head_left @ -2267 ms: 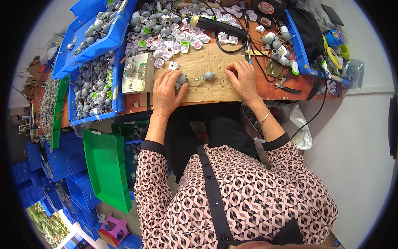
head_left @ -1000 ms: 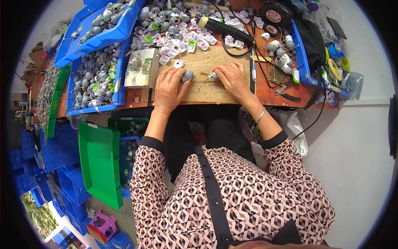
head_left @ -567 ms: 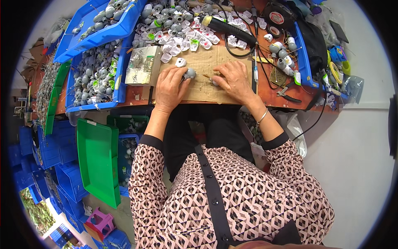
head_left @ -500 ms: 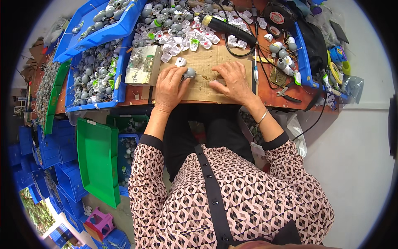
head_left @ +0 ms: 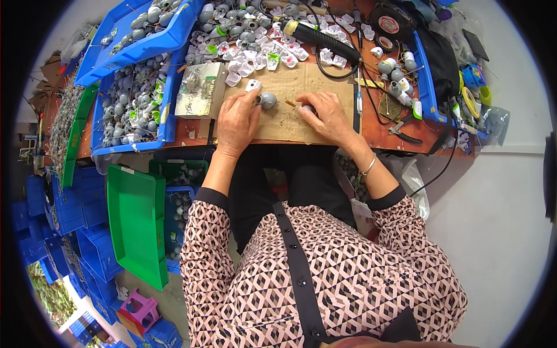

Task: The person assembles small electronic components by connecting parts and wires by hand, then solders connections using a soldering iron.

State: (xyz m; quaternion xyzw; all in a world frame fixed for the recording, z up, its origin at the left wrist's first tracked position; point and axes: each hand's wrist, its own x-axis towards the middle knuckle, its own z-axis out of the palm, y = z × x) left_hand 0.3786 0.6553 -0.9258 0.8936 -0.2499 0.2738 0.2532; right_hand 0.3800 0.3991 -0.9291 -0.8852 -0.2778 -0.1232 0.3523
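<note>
My left hand is closed round a grey ball-shaped part low over a brown cardboard sheet. A white plastic piece with a small hole shows just beyond my left fingertips. Facing it from the right, my right hand pinches a small brass-tipped piece, mostly hidden by the fingers. A thin wire runs from the grey part toward that brass tip; whether the two touch is too small to tell.
Beyond the cardboard lie heaped white plastic pieces and a black-handled tool with cables. Left stand a worn white box and blue bins of grey parts. Pliers and another blue bin are at right.
My right fingers have closed from a spread pose, and a brass tip now shows at them. The grey part has shifted slightly right in my left hand.
</note>
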